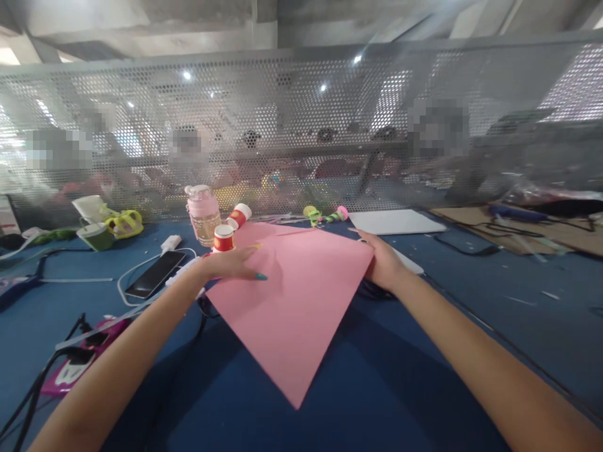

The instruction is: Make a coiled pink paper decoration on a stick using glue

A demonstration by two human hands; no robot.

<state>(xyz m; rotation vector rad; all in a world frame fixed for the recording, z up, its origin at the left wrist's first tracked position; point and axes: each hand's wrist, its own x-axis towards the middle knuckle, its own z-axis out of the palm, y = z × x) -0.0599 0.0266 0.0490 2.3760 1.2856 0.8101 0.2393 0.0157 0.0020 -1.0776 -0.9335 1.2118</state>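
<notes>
A large pink sheet (301,282) is held above the blue table, one pointed corner toward me and its far part near the cups. My left hand (235,262) lies over the sheet's left side, fingers spread on its surface, a green nail showing. At the right corner, my right hand (382,260) grips the sheet's edge, with the thumb on the near side and the other fingers partly hidden. Just behind my left hand stands a red and white paper cup (223,238). Another such cup (239,215) lies tilted behind it.
On the blue table (377,376), a pink bottle (203,215), a phone (156,274) with cable and a magenta power strip (85,355) are at left. A white board (398,221) and cardboard (518,229) lie at right. A perforated metal screen (301,125) stands behind.
</notes>
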